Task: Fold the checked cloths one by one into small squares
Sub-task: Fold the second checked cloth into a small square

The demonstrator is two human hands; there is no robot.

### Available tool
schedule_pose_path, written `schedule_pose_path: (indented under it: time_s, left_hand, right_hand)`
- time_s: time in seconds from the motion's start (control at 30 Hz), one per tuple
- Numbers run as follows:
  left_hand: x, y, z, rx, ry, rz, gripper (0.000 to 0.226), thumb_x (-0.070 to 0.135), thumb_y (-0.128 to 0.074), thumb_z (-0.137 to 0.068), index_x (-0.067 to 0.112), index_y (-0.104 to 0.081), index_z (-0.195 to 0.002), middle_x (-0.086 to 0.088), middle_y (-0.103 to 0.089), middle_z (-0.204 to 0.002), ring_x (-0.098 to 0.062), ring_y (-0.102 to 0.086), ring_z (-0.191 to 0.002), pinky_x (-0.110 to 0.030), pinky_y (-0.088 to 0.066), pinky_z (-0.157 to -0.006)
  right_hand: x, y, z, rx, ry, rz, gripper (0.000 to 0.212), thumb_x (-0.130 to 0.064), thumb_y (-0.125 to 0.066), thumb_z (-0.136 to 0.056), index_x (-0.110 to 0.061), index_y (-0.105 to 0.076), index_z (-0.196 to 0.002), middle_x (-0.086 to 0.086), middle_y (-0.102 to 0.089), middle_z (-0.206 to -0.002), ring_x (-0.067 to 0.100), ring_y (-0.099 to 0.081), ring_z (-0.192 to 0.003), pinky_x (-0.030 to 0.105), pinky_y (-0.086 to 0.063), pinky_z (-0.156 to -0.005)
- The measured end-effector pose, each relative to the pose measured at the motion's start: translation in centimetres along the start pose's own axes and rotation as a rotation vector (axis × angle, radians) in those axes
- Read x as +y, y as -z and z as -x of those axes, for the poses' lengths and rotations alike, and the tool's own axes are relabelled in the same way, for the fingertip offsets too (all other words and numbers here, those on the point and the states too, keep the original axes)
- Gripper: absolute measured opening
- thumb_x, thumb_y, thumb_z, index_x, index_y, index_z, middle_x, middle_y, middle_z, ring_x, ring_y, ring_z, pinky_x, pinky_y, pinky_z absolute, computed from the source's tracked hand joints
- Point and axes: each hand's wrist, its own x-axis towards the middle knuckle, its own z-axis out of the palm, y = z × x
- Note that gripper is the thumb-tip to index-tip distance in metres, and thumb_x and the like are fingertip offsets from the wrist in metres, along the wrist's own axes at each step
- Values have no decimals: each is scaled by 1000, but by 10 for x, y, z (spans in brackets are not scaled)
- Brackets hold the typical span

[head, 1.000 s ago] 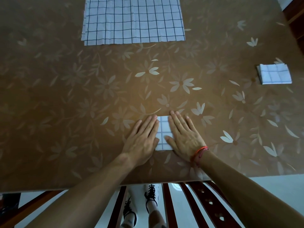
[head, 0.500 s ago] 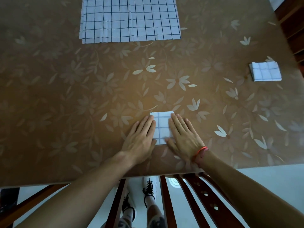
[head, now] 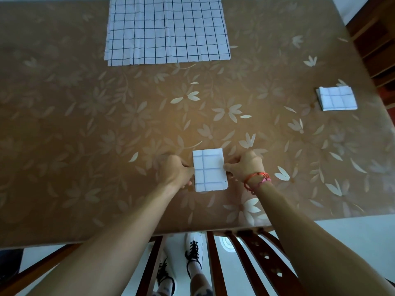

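Note:
A small folded checked cloth (head: pixel 210 170), white with dark lines, lies near the table's front edge. My left hand (head: pixel 176 170) pinches its left edge with curled fingers. At the cloth's right edge, my right hand (head: pixel 245 165), with a red string bracelet on the wrist, grips it the same way. A stack of unfolded checked cloths (head: pixel 166 30) lies flat at the far middle of the table. One finished folded square (head: pixel 336 98) sits at the right side.
The table (head: pixel 85 124) has a brown cover with pale flower prints. A wooden chair back (head: pixel 252 263) stands below the front edge, with my shoes visible through it. Dark wooden furniture (head: pixel 376 39) stands at the far right.
Both hands were pressing flat on the folded cloth with fingers spread. Now they have slid apart to its left and right edges and curled to grip them, uncovering the cloth.

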Motion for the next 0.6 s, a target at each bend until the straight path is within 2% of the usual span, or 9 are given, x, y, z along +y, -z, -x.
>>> schedule_pose_path:
  time_s: [0.07,0.17,0.23,0.27,0.3,0.37,0.47,0.53,0.6]
  left_hand:
    - [-1,-3,1,-10,32,41,17,9,-63,-77,5,-70,-63,-9,-69,-57,-33,-71,-60,-30,-47,-48]
    - [-2,-6,7,3,60,59,14,3,-62,-75,4,-70,-64,-9,-69,-56,-34,-70,-62,-28,-48,-46]
    - [-1,-7,8,11,72,65,15,2,-61,-73,4,-70,-62,-9,-68,-55,-34,-70,-62,-26,-48,-46]
    - [-1,-7,9,11,80,71,15,2,-61,-73,4,-70,-61,-9,-68,-54,-33,-70,-62,-24,-47,-44]
    - [0,-8,9,10,84,79,15,1,-61,-72,3,-70,-60,-9,-68,-54,-31,-70,-60,-22,-46,-41]
    - [1,-9,10,15,85,88,16,0,-61,-72,3,-70,-59,-9,-67,-53,-26,-69,-54,-17,-42,-36]
    - [1,-11,11,36,78,89,17,1,-62,-71,5,-70,-57,-8,-66,-50,-22,-68,-49,-15,-40,-34]
    - [1,-11,10,48,71,85,18,2,-62,-71,6,-70,-55,-7,-65,-49,-25,-68,-50,-14,-39,-34]
    - [0,-11,9,62,52,80,20,3,-62,-72,7,-69,-54,-7,-65,-49,-27,-67,-51,-15,-38,-34]
  right_hand:
    - [-22,4,12,118,83,14,9,-13,-66,-71,-13,-75,-73,0,-71,-64,20,-70,-70,30,-59,-70]
    - [-31,9,21,119,110,28,10,-11,-64,-71,-11,-74,-68,2,-70,-63,23,-69,-69,31,-59,-67]
    - [-32,10,26,116,138,40,11,-11,-62,-74,-5,-71,-70,7,-69,-62,24,-67,-60,31,-59,-57]
    - [-31,10,26,115,161,51,13,-11,-61,-77,-4,-69,-68,6,-65,-56,20,-63,-49,26,-55,-45]
    - [-32,11,29,109,156,51,17,-11,-60,-78,-5,-64,-62,2,-58,-48,14,-54,-37,18,-45,-32]
    - [-34,11,31,132,138,28,30,-9,-59,-79,-15,-54,-50,-7,-45,-41,7,-39,-30,11,-27,-22]
    - [-33,10,29,126,87,11,40,-7,-57,-81,-21,-48,-44,-10,-42,-30,10,-41,-37,13,-28,-24]
    - [-34,9,30,122,78,5,34,-6,-56,-81,-17,-58,-49,-11,-49,-32,15,-53,-45,19,-44,-39]
    - [-35,7,29,146,99,-34,17,-8,-60,-78,-12,-73,-67,-6,-65,-54,20,-67,-65,30,-58,-63]
